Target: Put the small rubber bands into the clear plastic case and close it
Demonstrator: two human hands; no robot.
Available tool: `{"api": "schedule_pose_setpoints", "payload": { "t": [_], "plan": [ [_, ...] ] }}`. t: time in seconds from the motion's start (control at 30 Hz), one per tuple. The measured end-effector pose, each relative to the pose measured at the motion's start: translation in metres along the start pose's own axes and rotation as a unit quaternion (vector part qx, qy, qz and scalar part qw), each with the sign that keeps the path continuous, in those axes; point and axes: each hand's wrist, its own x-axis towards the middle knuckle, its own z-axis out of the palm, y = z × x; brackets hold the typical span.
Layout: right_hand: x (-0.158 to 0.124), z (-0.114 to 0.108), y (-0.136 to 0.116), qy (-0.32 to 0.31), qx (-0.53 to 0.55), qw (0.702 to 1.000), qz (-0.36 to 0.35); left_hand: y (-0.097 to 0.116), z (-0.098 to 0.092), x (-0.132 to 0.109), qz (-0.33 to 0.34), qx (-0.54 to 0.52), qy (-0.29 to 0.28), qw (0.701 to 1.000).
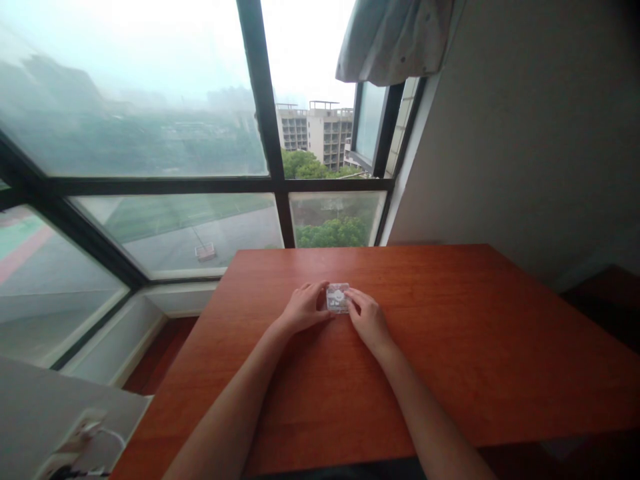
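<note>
A small, clear, box-like piece with white and pinkish parts showing in it lies at the middle of the reddish-brown wooden table. What exactly it is cannot be made out at this size. My left hand is curled around its left side, fingers at the far corner and thumb at the near one. On the opposite side, the fingertips of my right hand are closed on its right edge and partly cover it. Both forearms reach in from the near edge of the table.
Beyond the table stands a large window with dark frames; one pane at the right is swung outward. A curtain hangs above it. A grey wall rises on the right. At lower left, a plug with a white cable sits in a wall socket.
</note>
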Motion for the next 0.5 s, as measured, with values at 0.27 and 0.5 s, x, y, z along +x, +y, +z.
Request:
{"api": "schedule_pose_setpoints", "payload": {
  "t": [0.27,0.5],
  "plan": [
    [0.0001,-0.0010,-0.0009,-0.001,-0.012,1.000,-0.004,0.0008,0.0009,0.0025,-0.023,-0.020,0.008,0.999],
    [-0.0006,-0.0006,-0.0024,-0.013,-0.029,0.999,-0.001,0.0006,0.0018,0.0033,-0.011,-0.014,0.019,1.000]
  ]
}}
